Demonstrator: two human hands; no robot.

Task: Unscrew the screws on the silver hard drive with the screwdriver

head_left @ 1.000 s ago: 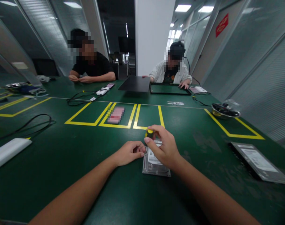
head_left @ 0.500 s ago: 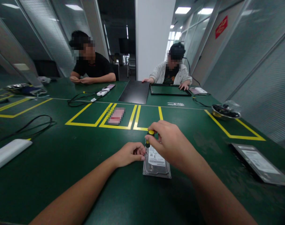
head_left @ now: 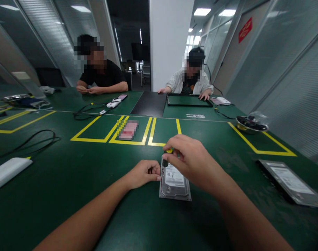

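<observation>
A silver hard drive (head_left: 171, 190) with a white label lies flat on the green table in front of me. Curled at its left edge, my left hand (head_left: 146, 174) steadies it between thumb and fingers. My right hand (head_left: 187, 155) grips a short black and yellow screwdriver (head_left: 165, 162), held roughly upright over the drive's upper left part. The tip is hard to see, and the right fingers cover most of the handle and part of the label.
A second hard drive (head_left: 291, 181) lies at the right. Beyond it stands a metal bowl (head_left: 250, 125) of dark items. A white power bank (head_left: 9, 172) and black cable (head_left: 50, 139) are at the left. Two people sit opposite; one touches a black frame (head_left: 189, 100) beside a dark panel (head_left: 149, 104).
My right fingers have shifted slightly around the screwdriver handle, and its yellow end shows less. My left hand stays at the drive's edge. The view has moved a little.
</observation>
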